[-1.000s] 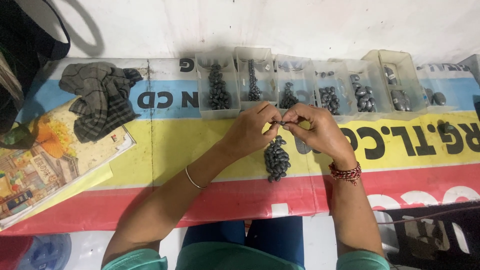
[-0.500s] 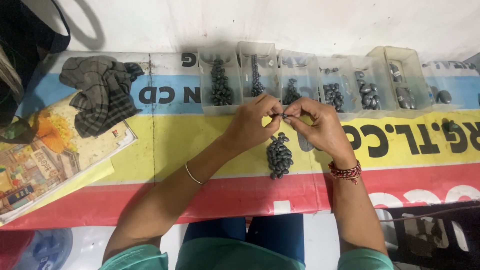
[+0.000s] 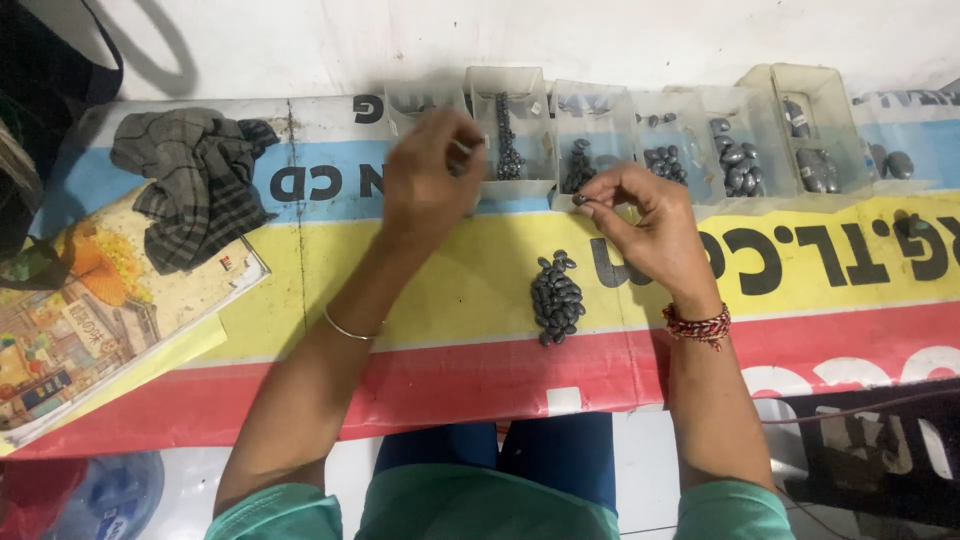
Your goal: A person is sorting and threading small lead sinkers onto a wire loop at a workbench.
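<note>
Pinching one small dark oval metal bead point(image 3: 579, 200) between thumb and forefinger, my right hand point(image 3: 645, 225) holds it just in front of the row of clear plastic compartment trays point(image 3: 590, 120), above the heap of dark grey oval beads point(image 3: 556, 297) lying on the yellow band of the printed banner tabletop point(image 3: 450, 290). My left hand point(image 3: 430, 180) reaches toward the left trays, fingers curled around something pale I cannot make out. I judge this a sorting or threading step; the next move calls for a fine, steady grip on that bead.
</note>
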